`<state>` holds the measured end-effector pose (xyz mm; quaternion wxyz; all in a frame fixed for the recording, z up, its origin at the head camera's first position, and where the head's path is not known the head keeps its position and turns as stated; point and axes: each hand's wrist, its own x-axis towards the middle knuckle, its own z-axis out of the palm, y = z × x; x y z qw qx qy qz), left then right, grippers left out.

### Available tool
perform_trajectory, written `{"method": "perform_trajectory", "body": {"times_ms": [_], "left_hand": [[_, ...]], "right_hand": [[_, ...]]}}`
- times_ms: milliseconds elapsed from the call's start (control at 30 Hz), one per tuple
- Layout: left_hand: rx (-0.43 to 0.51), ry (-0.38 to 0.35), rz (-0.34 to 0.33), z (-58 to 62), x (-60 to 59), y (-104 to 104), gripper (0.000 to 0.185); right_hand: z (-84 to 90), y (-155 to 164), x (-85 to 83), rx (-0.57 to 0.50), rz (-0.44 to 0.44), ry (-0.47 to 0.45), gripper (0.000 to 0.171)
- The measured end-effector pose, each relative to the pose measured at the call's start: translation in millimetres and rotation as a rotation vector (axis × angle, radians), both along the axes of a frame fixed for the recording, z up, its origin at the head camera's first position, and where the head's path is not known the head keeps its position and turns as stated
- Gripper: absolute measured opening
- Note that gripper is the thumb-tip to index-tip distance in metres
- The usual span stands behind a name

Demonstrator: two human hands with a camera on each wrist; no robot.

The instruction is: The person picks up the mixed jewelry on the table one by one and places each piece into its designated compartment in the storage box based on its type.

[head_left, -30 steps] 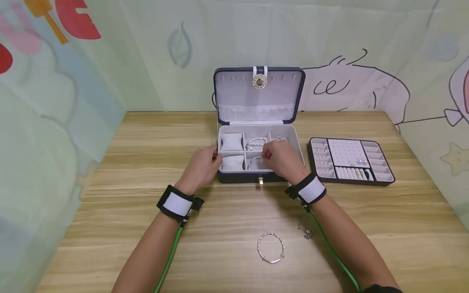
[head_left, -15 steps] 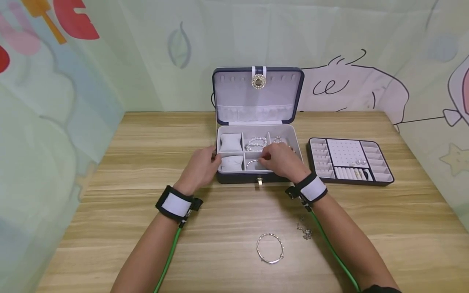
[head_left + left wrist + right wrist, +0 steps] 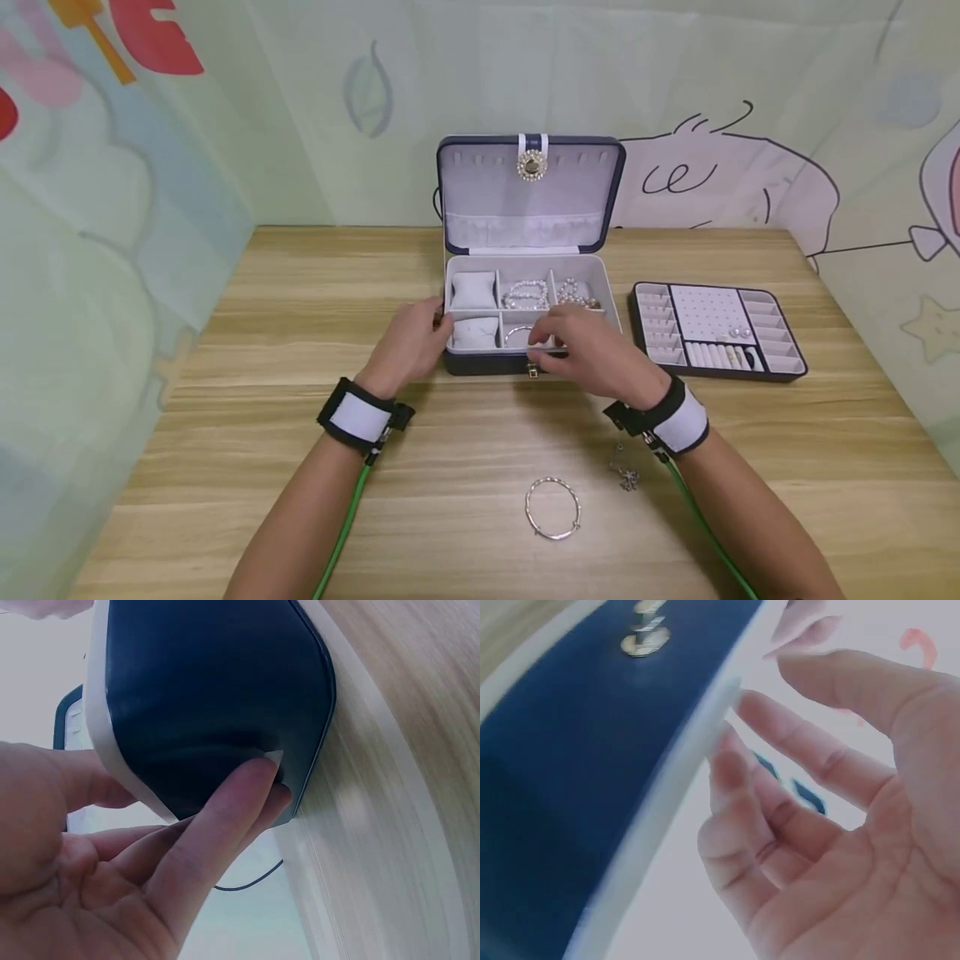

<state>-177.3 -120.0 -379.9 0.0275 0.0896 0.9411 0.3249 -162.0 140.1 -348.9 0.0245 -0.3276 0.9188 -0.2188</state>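
A dark blue jewelry box (image 3: 487, 365) with a pale lining stands with its lid (image 3: 525, 196) raised. My left hand (image 3: 405, 346) grips its left wall, the thumb at the rim and the fingers against the outer side (image 3: 217, 690). Over the box's front right edge is my right hand (image 3: 596, 354), thumb and fingers apart, holding nothing. Part of a silver bangle (image 3: 517, 331) shows in the front middle compartment. Pearl bracelets (image 3: 525, 293) lie behind it, and more beaded jewelry (image 3: 572, 292) is at the back right. The front right compartment is mostly hidden by my hand.
On the wooden table lie another silver bangle (image 3: 553, 509) and a small chain (image 3: 628, 478), both near the front. A divided tray (image 3: 765, 333) with rings and earrings rests to the right of the box. Two pale cushions (image 3: 474, 291) fill the left compartments.
My right hand has let go of the bangle in the front middle compartment and drawn back toward the front right, its fingers spreading. My left hand keeps its place on the box.
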Motion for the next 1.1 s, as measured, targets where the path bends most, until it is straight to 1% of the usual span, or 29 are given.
{"method": "perform_trajectory", "body": {"times_ms": [67,167,233,333,433,567,700,833,967,1100], "left_hand": [[-0.004,0.0,0.002,0.3,-0.1,0,0.022],[-0.012,0.007,-0.001,0.3,-0.2,0,0.023],[-0.013,0.01,-0.005,-0.4,-0.5,-1,0.023],[-0.011,0.011,-0.008,-1.2,-0.7,-1,0.023],[-0.008,0.009,-0.003,-1.7,-0.8,-1,0.023],[-0.004,0.004,-0.001,-1.2,-0.6,-2,0.023],[0.005,-0.011,-0.002,0.6,-0.2,-1,0.023],[0.007,-0.019,0.0,1.8,-0.1,0,0.023],[0.004,-0.016,-0.002,1.8,0.1,0,0.023],[-0.003,-0.001,-0.003,1.1,0.3,1,0.023]], "right_hand": [[4.3,-1,8.4,0.0,0.028,0.017,0.016],[8.4,-5,21.1,0.034,0.094,-0.004,0.012],[8.6,-7,29.8,0.082,0.17,-0.048,0.012],[2.8,-11,42.3,0.157,0.29,-0.113,0.015],[-7.6,-16,53.0,0.223,0.362,-0.195,0.019],[-20.4,-23,63.5,0.308,0.394,-0.281,0.026],[-27.1,-27,68.2,0.353,0.415,-0.281,0.029],[-30.1,-26,68.9,0.344,0.391,-0.299,0.028],[-31.4,-25,68.9,0.322,0.37,-0.321,0.03],[-31.1,-25,67.8,0.338,0.391,-0.286,0.029]]}}
